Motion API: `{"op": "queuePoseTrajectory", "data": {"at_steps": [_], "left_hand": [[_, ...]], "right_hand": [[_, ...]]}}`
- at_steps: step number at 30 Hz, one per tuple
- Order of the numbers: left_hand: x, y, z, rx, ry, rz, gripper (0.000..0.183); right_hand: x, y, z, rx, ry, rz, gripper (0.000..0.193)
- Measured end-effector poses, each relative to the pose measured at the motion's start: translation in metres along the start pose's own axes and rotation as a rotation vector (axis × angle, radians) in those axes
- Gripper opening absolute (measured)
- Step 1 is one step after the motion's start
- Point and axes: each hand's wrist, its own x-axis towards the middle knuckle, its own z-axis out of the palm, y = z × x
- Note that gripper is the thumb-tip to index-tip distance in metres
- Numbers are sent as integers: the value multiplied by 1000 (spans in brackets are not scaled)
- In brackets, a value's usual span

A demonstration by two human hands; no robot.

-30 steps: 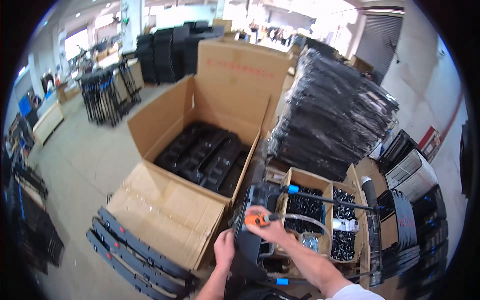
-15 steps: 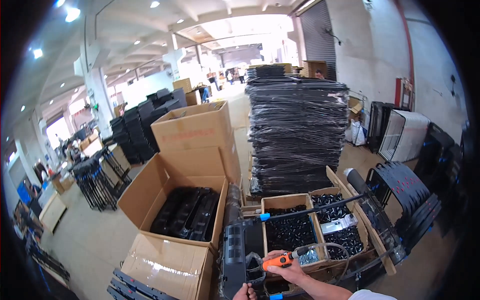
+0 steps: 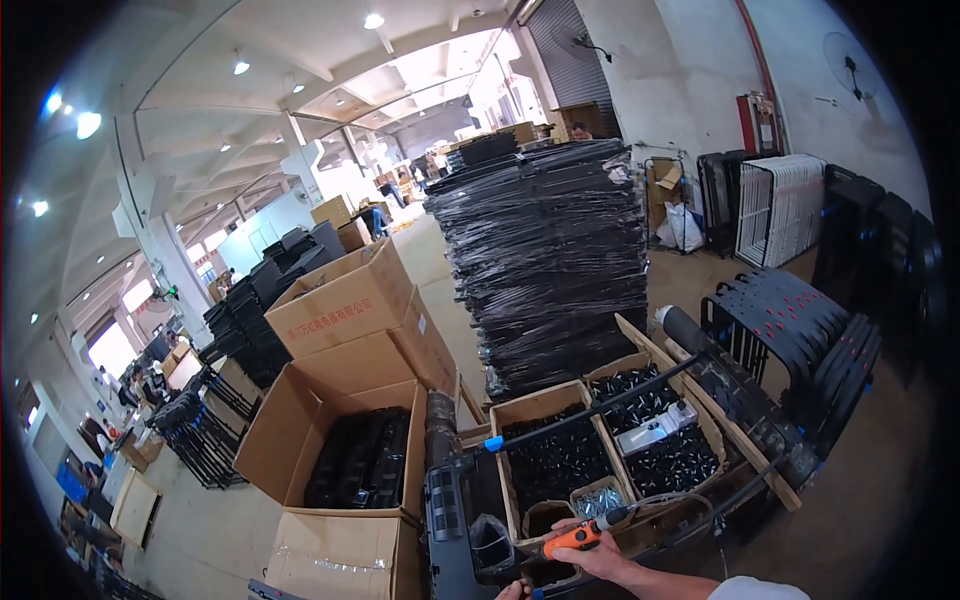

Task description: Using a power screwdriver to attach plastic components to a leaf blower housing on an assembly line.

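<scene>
Carton [image 3: 350, 298], brown — red lettering [image 3: 331, 318] on its side; orange screwdriver [image 3: 573, 541] — in my right hand [image 3: 600, 562], fingers curled round it, right of my left hand [image 3: 514, 591], whose grip I cannot tell

A black panel [image 3: 445, 553], smooth and apparently moulded, lies with slotted vents near its far end and an opening along its right side; its near end runs out of view. Just right of the black panel, an orange handheld tool [image 3: 574, 540] is held at a slight tilt, its dark and grey end pointing up and away from the panel. From that end a thin hose [image 3: 680, 496] curves off, farther right of the panel.
</scene>
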Motion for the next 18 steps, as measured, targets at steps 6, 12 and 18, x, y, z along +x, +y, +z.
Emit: {"op": "queuePoseTrajectory", "data": {"at_steps": [6,12,18], "left_hand": [[17,-8,-6,18,16,23,12],[4,11,-4,-91,43,14,11],[-2,27,-42,-180,41,-23,31]], "right_hand": [[-21,-10,-2,-27,32,19,50],[-36,-12,23,-9,108,22,50],[-46,-10,69,-106,63,34,49]]}}
